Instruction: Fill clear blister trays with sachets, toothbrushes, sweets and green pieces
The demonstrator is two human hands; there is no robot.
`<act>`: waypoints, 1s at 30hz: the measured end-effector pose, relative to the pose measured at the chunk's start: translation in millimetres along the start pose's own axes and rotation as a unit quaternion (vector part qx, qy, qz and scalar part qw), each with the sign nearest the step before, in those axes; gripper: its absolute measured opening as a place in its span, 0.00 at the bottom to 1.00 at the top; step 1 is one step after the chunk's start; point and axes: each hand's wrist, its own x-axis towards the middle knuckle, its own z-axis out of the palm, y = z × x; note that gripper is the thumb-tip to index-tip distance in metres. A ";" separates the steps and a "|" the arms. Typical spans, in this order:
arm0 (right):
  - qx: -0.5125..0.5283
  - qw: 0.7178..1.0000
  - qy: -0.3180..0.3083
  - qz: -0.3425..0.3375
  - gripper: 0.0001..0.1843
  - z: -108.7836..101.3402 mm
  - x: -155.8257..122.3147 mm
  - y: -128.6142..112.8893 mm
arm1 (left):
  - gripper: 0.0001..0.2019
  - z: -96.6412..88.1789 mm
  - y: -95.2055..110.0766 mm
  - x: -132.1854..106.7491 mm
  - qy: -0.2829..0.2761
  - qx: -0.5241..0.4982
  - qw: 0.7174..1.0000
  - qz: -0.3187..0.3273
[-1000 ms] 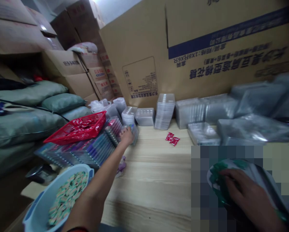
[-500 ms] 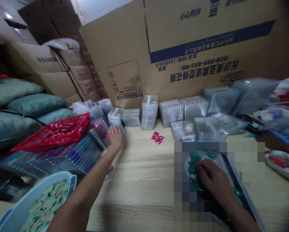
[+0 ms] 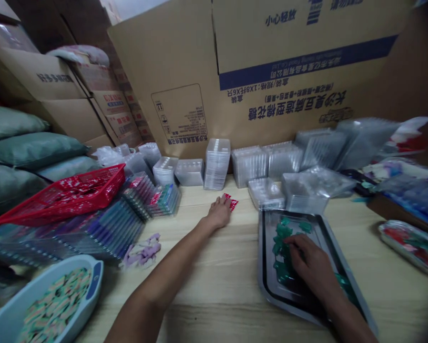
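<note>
My left hand (image 3: pixel 219 213) reaches across the wooden table (image 3: pixel 214 286) and rests palm down on two small red packets (image 3: pixel 231 202); its fingers are curled over them. My right hand (image 3: pixel 309 264) lies inside a metal tray (image 3: pixel 267 290), fingers bent down onto a pile of small green packets (image 3: pixel 281 243). Whether it grips any of them I cannot tell.
A red basket of packets (image 3: pixel 67 193) sits on rows of filled clear boxes (image 3: pixel 107 228) at left. A blue basin of candies (image 3: pixel 45 305) is at the near left. Stacks of clear plastic boxes (image 3: pixel 217 164) line a big cardboard box (image 3: pixel 257 71). Another tray (image 3: pixel 410 245) lies right.
My left hand left the rows of filled boxes and moved right onto the red packets. The view swung right. My right hand stayed in the tray.
</note>
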 end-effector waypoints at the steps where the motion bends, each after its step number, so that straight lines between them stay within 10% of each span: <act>1: 0.000 1.000 0.001 0.002 0.14 -0.1 0.0 -0.4 | 0.27 3.2 6.2 4.9 -0.006 -0.006 1.000 0.008; 10: 0.018 1.000 0.022 -0.006 0.12 1.8 2.8 -4.4 | 0.20 8.4 34.0 -1.8 -0.001 -0.029 0.998 0.057; 16: 0.026 0.999 0.024 -0.012 0.12 2.5 2.2 -6.8 | 0.27 12.2 36.8 3.1 0.075 -0.033 0.993 -0.079; 20: 0.023 0.999 0.025 -0.015 0.12 3.1 2.6 -5.7 | 0.26 15.1 46.8 2.8 0.043 -0.056 0.996 -0.049; 30: 0.046 0.997 0.063 -0.008 0.11 -10.5 8.7 -9.1 | 0.16 19.5 32.2 -88.6 0.171 -0.286 0.942 -0.050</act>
